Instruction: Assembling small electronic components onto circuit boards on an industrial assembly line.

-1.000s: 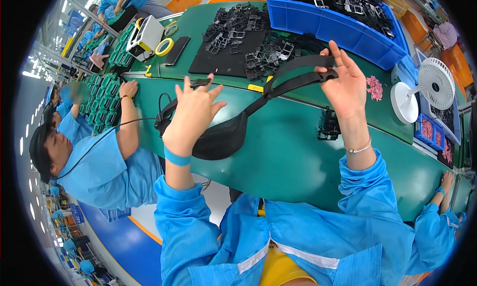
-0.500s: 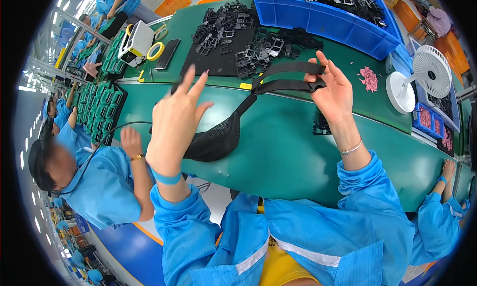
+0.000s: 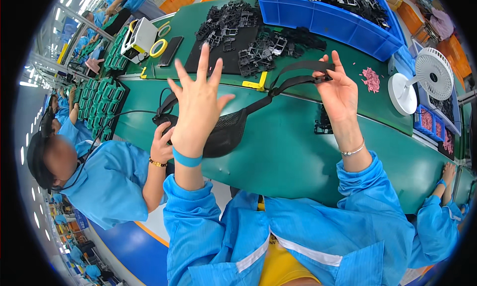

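Observation:
My left hand [image 3: 195, 107] is raised with its fingers spread wide and nothing in them. It hides part of a black mesh padded harness [image 3: 229, 136] behind it. From the harness a black webbing strap [image 3: 259, 105] runs right to my right hand [image 3: 339, 91]. There I pinch the strap's looped end, with a dark buckle by my fingertips. A co-worker's hand [image 3: 161, 145] is at the left end of the harness, next to my left wrist. A small black plastic frame part [image 3: 323, 124] lies on the green table just left of my right wrist.
Black frame parts [image 3: 226, 22] lie heaped on the far table, beside a blue bin [image 3: 328, 20] full of more. Pink pieces [image 3: 370, 80] and a white fan [image 3: 433, 77] stand right. Yellow tape [image 3: 158, 48], a phone [image 3: 170, 51] and green trays [image 3: 99, 104] are left.
My left hand has moved right and spread its fingers upward. The co-worker's hand has come up to the harness. My right hand has shifted slightly up and right, still on the strap.

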`<state>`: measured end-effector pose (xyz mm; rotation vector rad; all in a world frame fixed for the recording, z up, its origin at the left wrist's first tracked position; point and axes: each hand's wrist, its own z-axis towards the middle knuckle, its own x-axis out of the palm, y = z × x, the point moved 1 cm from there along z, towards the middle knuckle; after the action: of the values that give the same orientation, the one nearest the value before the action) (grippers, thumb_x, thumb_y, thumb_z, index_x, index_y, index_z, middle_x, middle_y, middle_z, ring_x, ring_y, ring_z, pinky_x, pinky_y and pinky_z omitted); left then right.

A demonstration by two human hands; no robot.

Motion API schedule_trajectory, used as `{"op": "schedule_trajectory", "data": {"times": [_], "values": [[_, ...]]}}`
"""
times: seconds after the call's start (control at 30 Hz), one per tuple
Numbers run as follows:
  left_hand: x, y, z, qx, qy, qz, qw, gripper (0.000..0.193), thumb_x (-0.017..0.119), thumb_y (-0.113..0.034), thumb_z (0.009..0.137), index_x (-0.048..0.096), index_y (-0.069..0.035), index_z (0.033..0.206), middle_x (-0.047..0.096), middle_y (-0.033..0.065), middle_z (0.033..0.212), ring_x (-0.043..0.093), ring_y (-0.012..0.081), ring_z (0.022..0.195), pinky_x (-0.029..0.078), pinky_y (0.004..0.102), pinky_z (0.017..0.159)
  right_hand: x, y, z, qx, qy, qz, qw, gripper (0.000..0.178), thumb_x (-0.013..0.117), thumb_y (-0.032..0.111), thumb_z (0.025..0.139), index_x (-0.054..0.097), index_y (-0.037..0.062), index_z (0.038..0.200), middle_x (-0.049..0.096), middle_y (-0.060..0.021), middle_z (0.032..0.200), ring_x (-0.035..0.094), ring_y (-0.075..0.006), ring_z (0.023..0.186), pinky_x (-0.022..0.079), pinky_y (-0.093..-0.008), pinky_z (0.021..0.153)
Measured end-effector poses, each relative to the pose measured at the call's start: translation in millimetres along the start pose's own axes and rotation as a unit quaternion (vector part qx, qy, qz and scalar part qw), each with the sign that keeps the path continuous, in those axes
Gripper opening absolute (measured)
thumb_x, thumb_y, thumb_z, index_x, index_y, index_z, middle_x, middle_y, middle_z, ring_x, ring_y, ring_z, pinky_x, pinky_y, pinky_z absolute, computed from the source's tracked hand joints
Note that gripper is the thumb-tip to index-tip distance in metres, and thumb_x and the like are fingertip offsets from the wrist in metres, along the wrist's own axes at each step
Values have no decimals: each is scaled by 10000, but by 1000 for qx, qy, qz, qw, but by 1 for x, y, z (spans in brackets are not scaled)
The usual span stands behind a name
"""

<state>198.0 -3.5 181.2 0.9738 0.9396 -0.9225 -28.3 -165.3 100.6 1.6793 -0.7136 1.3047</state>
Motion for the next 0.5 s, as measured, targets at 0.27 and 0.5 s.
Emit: {"op": "schedule_trajectory", "data": {"times": [0.27,0.5], "values": [[82,-79,-2,134,168,-488,846,733,737,-276,827,368,0,1398,643,196,998,646,300,936,503,404,783,5,-3,-9,18,11,19,1000,478,533,-134,842,478,38,1284,495,-136,1174,504,-225,1062,449,-327,808],[85,-79,-15,-104,102,-839,524,819,598,69,858,153,-108,1523,535,83,1038,505,117,657,469,273,625,-20,4,6,23,5,-56,998,394,582,-56,864,513,41,1239,522,-110,1182,519,-202,1108,437,-304,849]]}}
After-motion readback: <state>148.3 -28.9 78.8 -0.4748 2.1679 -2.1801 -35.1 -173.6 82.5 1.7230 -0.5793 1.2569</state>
